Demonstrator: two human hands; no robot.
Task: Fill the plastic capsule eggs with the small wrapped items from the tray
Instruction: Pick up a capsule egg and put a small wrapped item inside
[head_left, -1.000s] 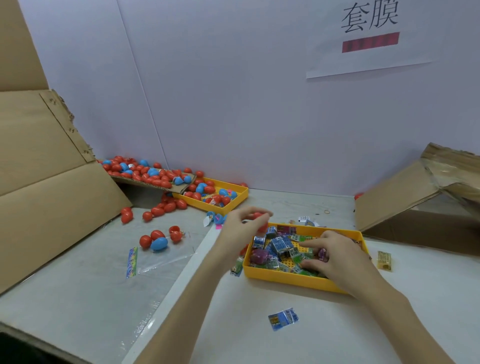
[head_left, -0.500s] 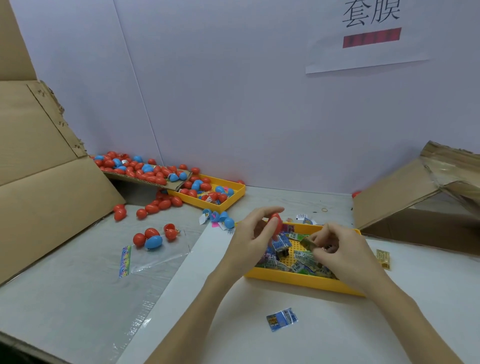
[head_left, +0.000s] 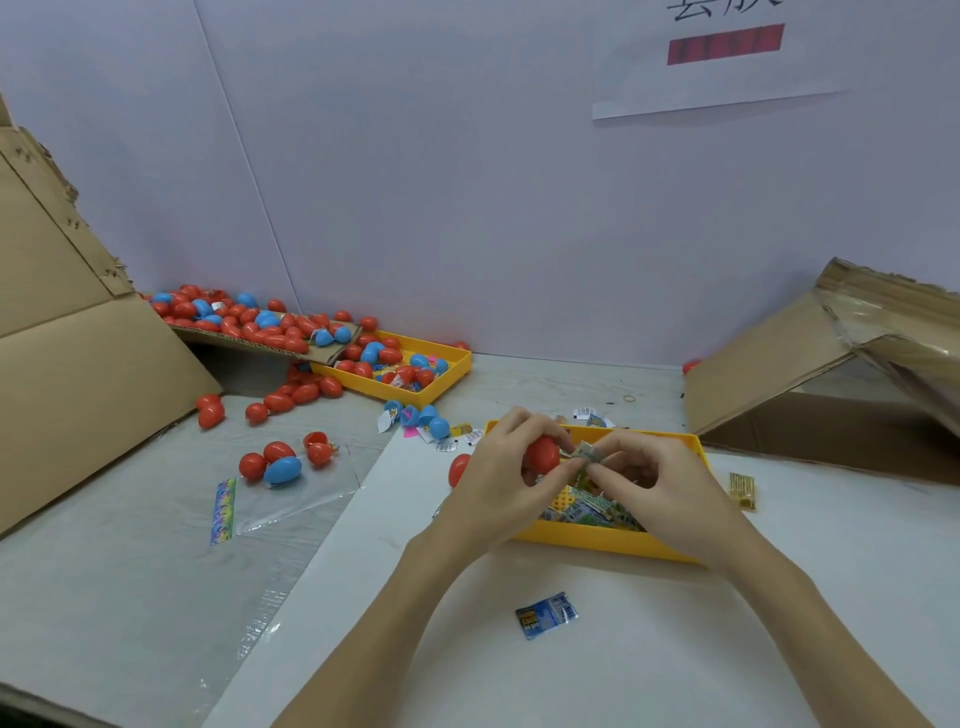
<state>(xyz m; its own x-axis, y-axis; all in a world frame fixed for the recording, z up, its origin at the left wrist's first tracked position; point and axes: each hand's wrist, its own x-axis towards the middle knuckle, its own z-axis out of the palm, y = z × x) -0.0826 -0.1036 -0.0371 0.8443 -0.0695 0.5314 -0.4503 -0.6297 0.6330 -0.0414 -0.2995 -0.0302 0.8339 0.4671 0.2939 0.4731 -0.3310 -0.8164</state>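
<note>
Red capsule egg (head_left: 542, 453) held above the near yellow tray (head_left: 597, 540), gripped in the curled fingers of the left hand (head_left: 498, 480), with a small wrapped item (head_left: 587, 453) pinched between thumb and fingertips of the right hand (head_left: 652, 480) and pressed up against the egg's right end. Judged to be mid-fill: packet at the egg's opening, not yet inside, though whether the shell is half open or only a single half cannot be told. Next move likely calling for a push of the folded packet fully into the shell, then closing of the egg without the wrapper's edge caught in the seam. Both forearms reaching in from the lower edge, wrists low over the white desk (head_left: 675, 649), hands meeting over the tray's middle. More wrapped packets loose in the tray below; another red egg (head_left: 458, 469) just beside its left wall. Farther off, a blue packet (head_left: 546, 614) alone on the desk, and a second yellow tray (head_left: 441, 382) with a heap of red and blue eggs near the back wall
</note>
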